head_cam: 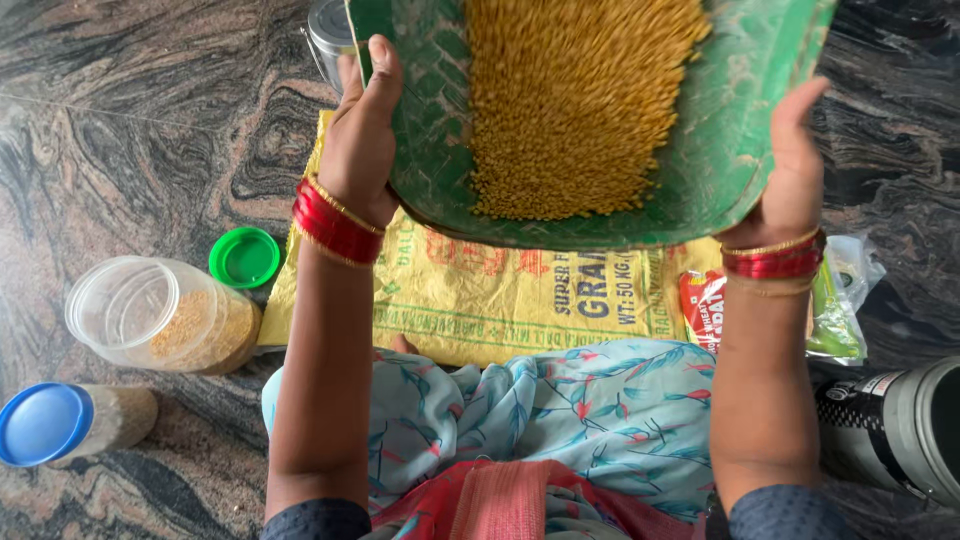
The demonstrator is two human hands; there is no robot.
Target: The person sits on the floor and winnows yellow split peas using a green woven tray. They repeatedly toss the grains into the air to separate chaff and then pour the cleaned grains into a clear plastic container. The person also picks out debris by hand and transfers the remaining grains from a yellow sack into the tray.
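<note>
1. We see both hands holding up a green woven winnowing tray [720, 150] over the floor, one hand on each side edge.
2. The left hand [362, 140] has its grip clamped on the tray's left rim: the thumb lies over the inner face, while the other fingers are hidden behind the rim.
3. The right hand [795, 170] has its grip clamped on the right rim in the same way, thumb up along the edge, the remaining fingers out of sight beneath.
4. Between the two grips, in the middle of the tray, lies a heap of small yellow grain [570, 100]; it looks blurred.
5. Red and gold bangles [335, 222] ring the left wrist just below its grip, and a like set sits on the right wrist.
6. Under the tray, spread on the dark marbled stone floor [130, 120], we find a yellow printed sack [480, 300], reaching from below one grip to below the other.
7. Out past the left grip lies a green lid [245, 257] beside the sack's edge, and nearer us an open clear plastic jar [160, 315] on its side with some grain in it.
8. Beyond that jar, farther from the left grip, lies a second jar with a blue lid [45, 423].
9. Below the right grip lie plastic packets [835, 310] at the sack's end, and a steel container [900, 425] sits nearer us.
10. A steel vessel [328, 35] shows partly behind the tray, just above the left grip.
11. Our lap, in light blue floral cloth [560, 420], fills the space below between the forearms.
</note>
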